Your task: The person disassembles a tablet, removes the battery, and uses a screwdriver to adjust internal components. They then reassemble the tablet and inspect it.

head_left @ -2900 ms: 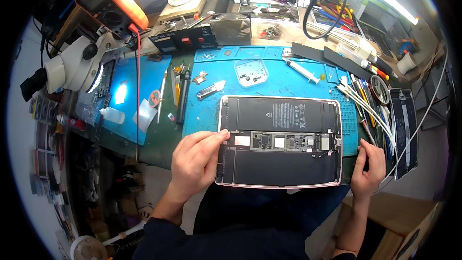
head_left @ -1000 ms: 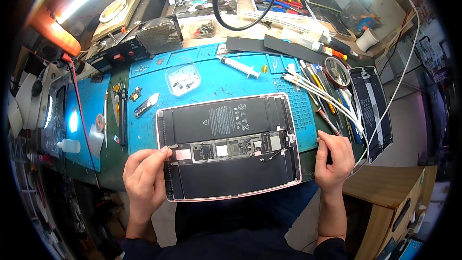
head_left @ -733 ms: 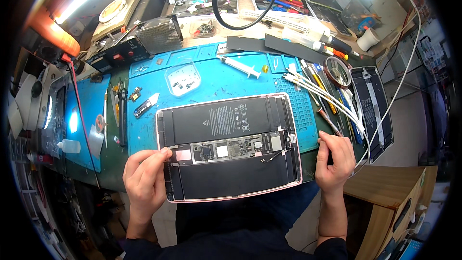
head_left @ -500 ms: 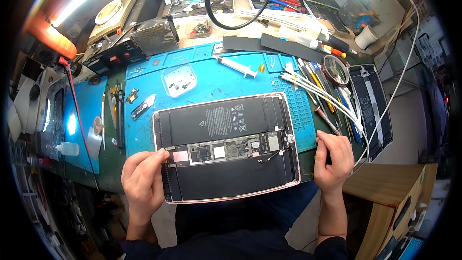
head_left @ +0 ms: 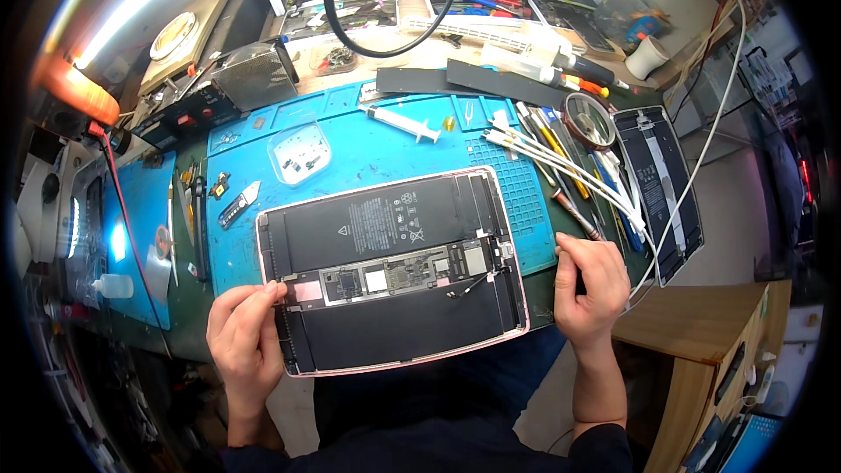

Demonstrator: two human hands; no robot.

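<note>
An opened tablet lies in front of me with its inside facing up. Two black batteries flank a circuit board across its middle, and a short black cable with bare-looking ends pokes up near the board's right end. My left hand is closed, thumb and forefinger pinched at the tablet's left rim. Right of the tablet, apart from it, my right hand hovers near the bench edge with curled fingers, thumb and forefinger together. Whether anything small sits in that pinch cannot be made out.
Beyond the tablet, a blue work mat carries a clear tray of small parts, a syringe and a utility knife. White cables and hand tools lie at the right, beside another opened tablet. A black cable loop hangs overhead.
The whole scene has shifted a little to the left in the picture. Both hands keep nearly the same pose, and the tablet sits as before on the bench.
</note>
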